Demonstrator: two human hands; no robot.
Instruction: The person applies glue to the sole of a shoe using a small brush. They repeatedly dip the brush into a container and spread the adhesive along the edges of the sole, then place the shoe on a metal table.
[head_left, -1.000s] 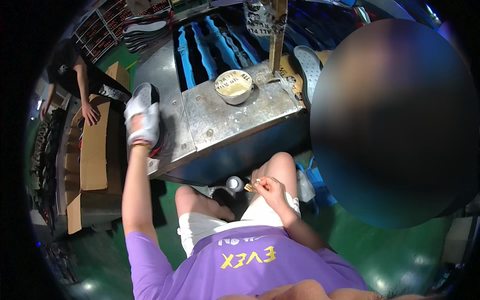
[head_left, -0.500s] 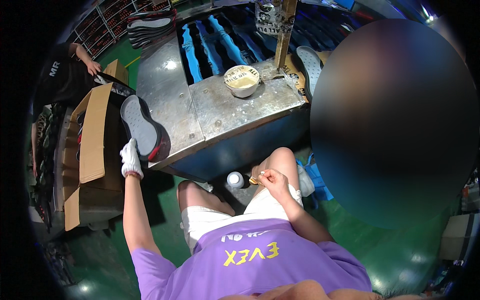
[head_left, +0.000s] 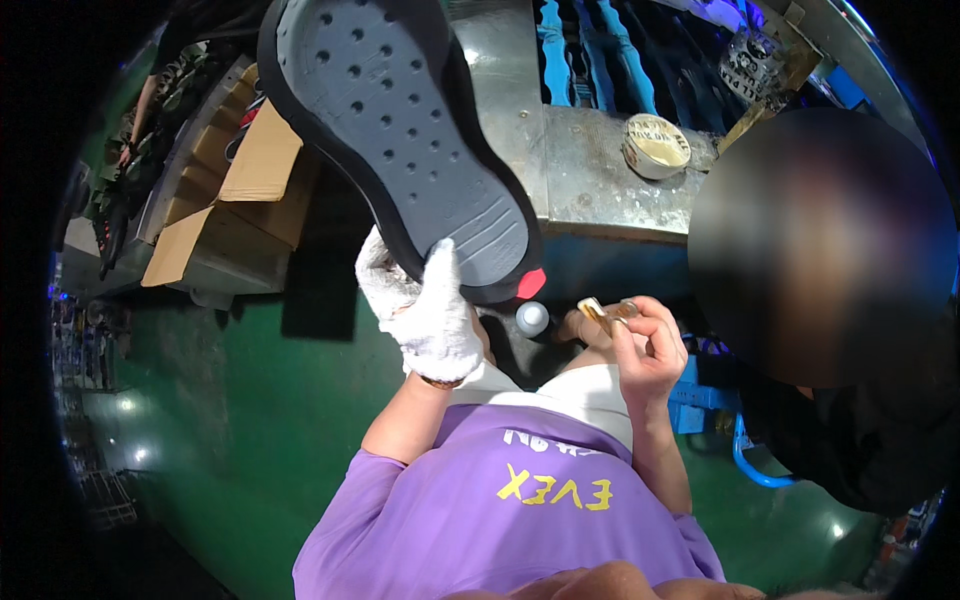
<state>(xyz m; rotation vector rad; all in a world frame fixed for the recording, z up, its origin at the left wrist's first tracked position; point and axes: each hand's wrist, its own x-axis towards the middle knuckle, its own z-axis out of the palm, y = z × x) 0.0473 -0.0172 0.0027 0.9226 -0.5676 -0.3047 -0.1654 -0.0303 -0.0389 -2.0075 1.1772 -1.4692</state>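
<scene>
My left hand (head_left: pixel 430 315), in a white knitted glove, grips a shoe sole (head_left: pixel 400 130) by its heel end. The sole is held up close, its dimpled grey inner face showing, with a black rim and a red patch at the heel. My bare right hand (head_left: pixel 650 345) pinches a short brown brush-like tool (head_left: pixel 597 314) with a pale tip; its exact kind is hard to make out. That hand is over my right thigh, apart from the sole. On the metal bench (head_left: pixel 590 205) stands a round tub (head_left: pixel 657 147) of cream-coloured paste.
An open cardboard box (head_left: pixel 262 160) stands on the left. Blue wavy slats (head_left: pixel 605 55) lie behind the bench's near edge. A white-capped bottle (head_left: pixel 532 319) is below the bench. At right is a person (head_left: pixel 840 430), partly blurred, beside a blue stool (head_left: pixel 690 405).
My left hand has brought the sole from the bench's left corner inward and up close to me. My right hand has risen slightly with the brush-like tool. The view has shifted left.
</scene>
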